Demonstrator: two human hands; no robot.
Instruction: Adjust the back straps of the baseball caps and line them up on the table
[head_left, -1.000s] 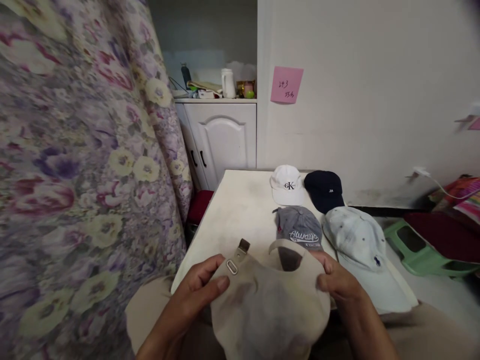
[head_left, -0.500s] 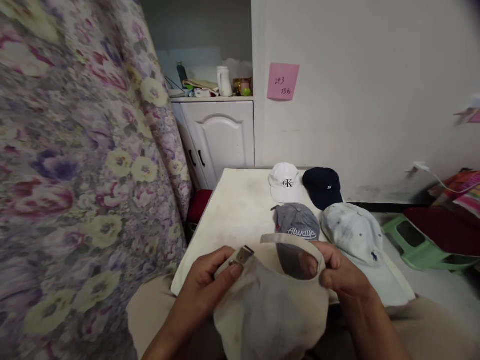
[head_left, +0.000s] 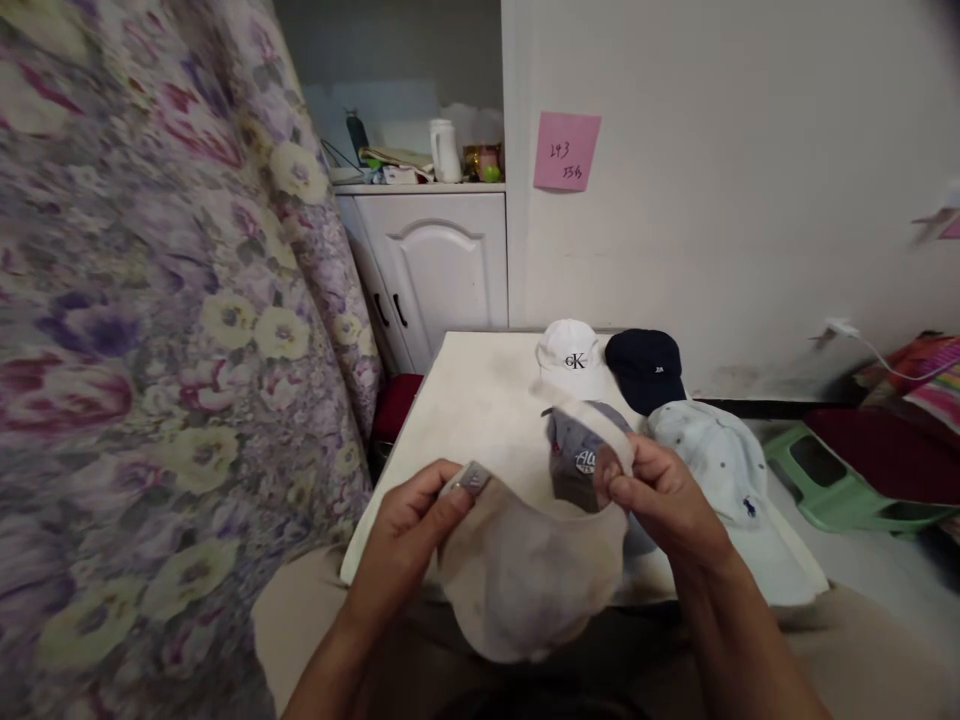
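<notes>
A beige baseball cap (head_left: 532, 570) hangs between my two hands, its back opening facing up, above my lap and the near table edge. My left hand (head_left: 409, 525) pinches the side with the metal buckle (head_left: 472, 478). With its fingers closed, my right hand (head_left: 660, 485) grips the cap's strap (head_left: 592, 415), whose loose end sticks out up and to the left, slightly blurred. Just behind the strap lies a grey cap (head_left: 577, 455) with white lettering, partly covered by it. The beige cap's brim is hidden from me.
On the cream table (head_left: 480, 400) are a white cap (head_left: 568, 350), a navy cap (head_left: 645, 365) and a pale blue cap (head_left: 712, 455). A floral curtain (head_left: 165, 350) hangs at left; a green stool (head_left: 817, 480) stands at right. Behind is a white cabinet (head_left: 450, 260).
The cap's back opening has widened and the strap has swung up, its end now free of the buckle side. My right hand has risen slightly with it; the cap has tilted.
</notes>
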